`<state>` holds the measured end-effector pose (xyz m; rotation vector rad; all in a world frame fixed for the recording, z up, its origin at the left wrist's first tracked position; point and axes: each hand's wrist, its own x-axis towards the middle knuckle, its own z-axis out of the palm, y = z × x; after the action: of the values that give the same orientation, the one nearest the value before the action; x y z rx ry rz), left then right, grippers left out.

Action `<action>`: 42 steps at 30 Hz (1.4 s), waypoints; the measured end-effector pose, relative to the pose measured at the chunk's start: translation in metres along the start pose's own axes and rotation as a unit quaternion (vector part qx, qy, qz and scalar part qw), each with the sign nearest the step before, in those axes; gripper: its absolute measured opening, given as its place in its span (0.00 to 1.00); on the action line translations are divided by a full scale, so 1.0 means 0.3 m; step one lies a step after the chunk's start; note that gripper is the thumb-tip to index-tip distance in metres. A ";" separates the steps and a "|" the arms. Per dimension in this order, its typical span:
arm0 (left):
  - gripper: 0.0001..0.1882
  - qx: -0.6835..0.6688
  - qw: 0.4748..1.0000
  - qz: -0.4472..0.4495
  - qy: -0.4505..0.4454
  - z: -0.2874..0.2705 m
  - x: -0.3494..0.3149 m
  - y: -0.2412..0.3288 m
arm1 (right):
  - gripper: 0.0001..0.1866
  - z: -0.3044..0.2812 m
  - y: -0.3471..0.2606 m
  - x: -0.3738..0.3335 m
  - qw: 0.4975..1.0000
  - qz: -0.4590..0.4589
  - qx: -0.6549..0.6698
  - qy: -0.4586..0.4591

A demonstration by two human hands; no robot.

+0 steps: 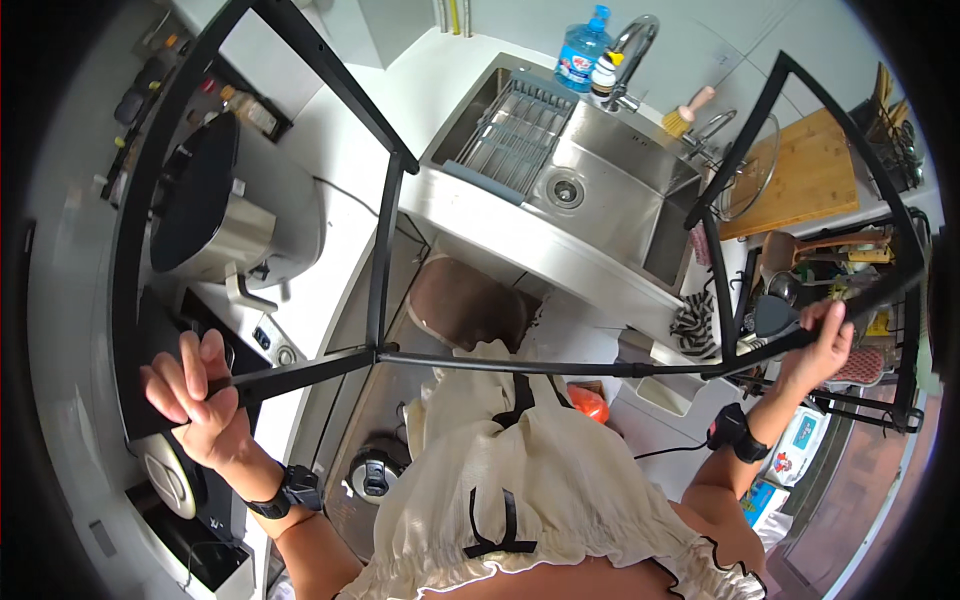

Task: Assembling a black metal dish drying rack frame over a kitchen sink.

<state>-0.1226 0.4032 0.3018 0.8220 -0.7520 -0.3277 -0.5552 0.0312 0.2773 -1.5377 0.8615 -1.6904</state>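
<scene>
A large black metal frame (550,367), like that of a rack, spans the view in front of my body. Its long bar crosses at waist height, and bent sections rise at both sides. My left hand (205,405) is closed round the bar near its lower left corner, some fingers curled loosely. At the right, my right hand (828,345) grips the bar where it bends up, beside a dark grey spatula (775,316). Both wrists wear black bands. The frame stands between me and the sink (625,185).
A grey drain basket (515,130) sits in the sink, with a blue bottle (580,60) and tap (640,40) behind. At left stands a grey appliance (285,200). To the right are a cutting board (815,170), a striped cloth (693,325) and a utensil rack (910,390).
</scene>
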 end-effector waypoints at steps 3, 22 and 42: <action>0.21 -0.009 1.000 0.024 0.004 -0.030 -0.082 0.096 | 0.10 -0.030 -0.112 -0.054 1.000 -0.018 -0.019 0.018; 0.14 0.249 0.960 0.088 0.090 -0.485 -0.790 0.767 | 0.07 0.080 -0.289 -0.523 0.991 0.042 0.062 -0.107; 0.12 0.590 0.785 0.045 0.185 -0.211 -1.001 0.616 | 0.08 0.435 0.169 -0.422 0.962 0.060 0.232 -0.130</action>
<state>-0.2908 0.7182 0.2715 1.9612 -0.5637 0.4775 -0.4142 0.1061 0.1768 -1.3124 0.3776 -1.4327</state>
